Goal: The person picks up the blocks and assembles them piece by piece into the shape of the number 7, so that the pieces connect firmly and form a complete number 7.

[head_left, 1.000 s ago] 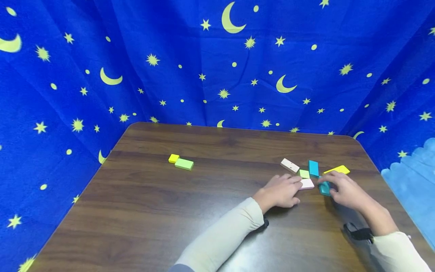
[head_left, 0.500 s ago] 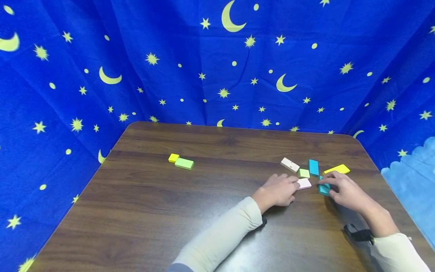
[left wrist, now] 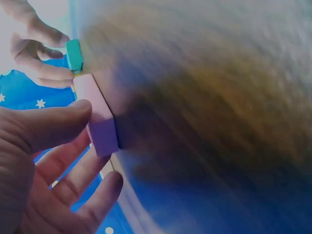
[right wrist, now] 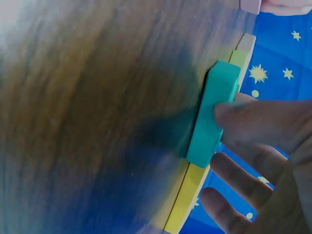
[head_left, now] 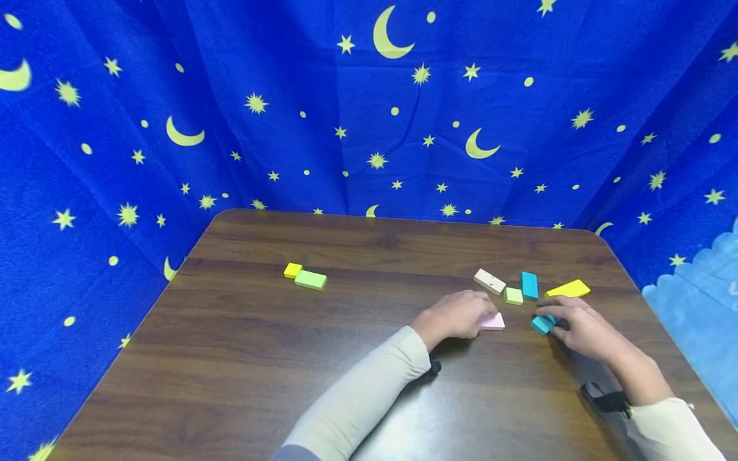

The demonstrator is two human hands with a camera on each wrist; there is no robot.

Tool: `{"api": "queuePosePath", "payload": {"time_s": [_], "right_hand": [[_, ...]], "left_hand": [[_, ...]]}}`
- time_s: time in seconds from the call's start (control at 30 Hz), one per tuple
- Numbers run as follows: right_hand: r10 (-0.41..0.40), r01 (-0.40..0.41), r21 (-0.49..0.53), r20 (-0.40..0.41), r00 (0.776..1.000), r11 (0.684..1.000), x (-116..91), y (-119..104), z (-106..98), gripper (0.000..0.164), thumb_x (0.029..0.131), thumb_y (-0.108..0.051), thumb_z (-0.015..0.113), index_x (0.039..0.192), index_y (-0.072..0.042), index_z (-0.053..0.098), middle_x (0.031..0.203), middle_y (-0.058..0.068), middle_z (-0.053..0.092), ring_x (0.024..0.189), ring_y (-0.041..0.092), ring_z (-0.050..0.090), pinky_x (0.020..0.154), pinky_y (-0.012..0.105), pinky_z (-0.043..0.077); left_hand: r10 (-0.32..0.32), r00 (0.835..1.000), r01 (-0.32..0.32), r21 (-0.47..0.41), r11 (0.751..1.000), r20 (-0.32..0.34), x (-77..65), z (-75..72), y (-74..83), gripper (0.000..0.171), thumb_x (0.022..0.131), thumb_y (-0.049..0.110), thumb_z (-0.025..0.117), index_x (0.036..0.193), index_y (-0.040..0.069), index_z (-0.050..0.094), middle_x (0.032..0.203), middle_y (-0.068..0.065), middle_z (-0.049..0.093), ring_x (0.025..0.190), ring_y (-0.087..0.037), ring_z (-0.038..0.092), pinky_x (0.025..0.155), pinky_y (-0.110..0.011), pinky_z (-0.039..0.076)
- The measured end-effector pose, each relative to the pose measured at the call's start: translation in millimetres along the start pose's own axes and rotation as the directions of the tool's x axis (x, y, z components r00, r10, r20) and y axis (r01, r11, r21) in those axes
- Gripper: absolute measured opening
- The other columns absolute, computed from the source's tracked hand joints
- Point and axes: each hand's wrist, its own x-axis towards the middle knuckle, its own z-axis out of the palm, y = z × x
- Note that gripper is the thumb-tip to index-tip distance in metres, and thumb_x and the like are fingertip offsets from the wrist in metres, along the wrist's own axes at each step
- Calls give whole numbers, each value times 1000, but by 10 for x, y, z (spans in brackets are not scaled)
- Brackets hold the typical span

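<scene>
Nearest, two pale sleeves [head_left: 364, 389] reach over the dark wood-grain counter [head_left: 369, 346], with a black strap [head_left: 606, 399] at the right wrist. Beyond the cuffs, the left hand [head_left: 457, 315] pinches a pink block [head_left: 493, 321], thumb on one side and fingers on the other. Across a gap from it, the right hand [head_left: 588, 326] pinches a teal block [head_left: 542, 324] between thumb and fingers. Whether either block is raised off the surface I cannot tell.

Just past them sits a small pale green block [head_left: 514, 296], between the two hands. Farther back on the right lie a yellow block [head_left: 568, 289], a blue block [head_left: 529, 285] and a white block [head_left: 489, 282] with dark marks. Well apart on the left, a green block [head_left: 311, 280] lies against a smaller yellow piece [head_left: 293, 270]. Behind the counter's far edge hangs a blue curtain [head_left: 317, 70] patterned with moons and stars.
</scene>
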Motion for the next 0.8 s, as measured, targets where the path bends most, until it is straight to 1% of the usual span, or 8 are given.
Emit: {"api": "queuePosePath", "payload": {"time_s": [0.07,0.13,0.3,0.37,0.5,0.63,0.73,0.8], "right_hand": [[13,-13,10,15,1000,1000,-2,-17,9,30,77,1,75,106,-5,75,108,19,69,103,44,64,87,62,49],[44,-45,19,42,998,999,-3,-29,12,29,79,-3,76,107,-6,74,107,18,70,102,42,64,86,61,50],[58,-62,58,59,997,996,-8,-48,28,32,80,-4,76,112,-8,74,111,18,70,104,42,65,86,61,51],[54,-57,68,54,997,996,-8,-55,33,33,80,-3,76,112,-8,74,112,19,71,105,42,66,86,61,51],[84,-91,74,86,993,993,8,-61,25,33,81,-3,75,113,-9,73,113,19,70,106,42,65,86,62,51],[106,-115,84,108,989,990,12,-74,10,33,82,-3,74,115,-9,73,116,20,69,109,45,63,89,64,49],[100,-109,89,100,990,990,7,-84,7,33,83,-3,73,115,-9,73,117,21,69,111,45,63,90,64,49],[99,-108,90,98,990,990,4,-87,9,32,83,-3,73,115,-9,73,117,21,69,111,45,63,90,64,49]], "left_hand": [[18,1000,-18,-15,1000,24,-2,14,-8,45,87,15,70,130,29,64,124,13,65,113,-5,60,98,-17,47],[34,999,-34,-7,999,39,-1,30,-20,48,87,16,71,132,30,62,125,13,63,113,-5,59,98,-18,47],[53,995,-51,-22,998,81,12,53,-38,58,86,15,72,140,33,56,137,15,59,117,-5,56,99,-17,46],[60,994,-60,-12,998,95,19,43,-35,59,86,14,72,140,34,56,138,17,59,116,-4,56,100,-16,45],[67,994,-69,19,997,92,26,28,-34,54,85,16,73,134,34,61,130,17,63,111,-4,58,96,-17,46],[55,995,-56,11,998,87,25,41,-27,58,83,16,74,136,33,60,134,18,61,113,-3,57,97,-16,45],[47,996,-48,9,999,80,24,56,-14,60,82,16,75,137,33,59,137,19,60,113,-3,56,96,-15,45],[42,996,-43,13,999,74,24,64,-3,60,81,17,76,137,34,59,137,19,60,112,-4,57,94,-16,46]]}}
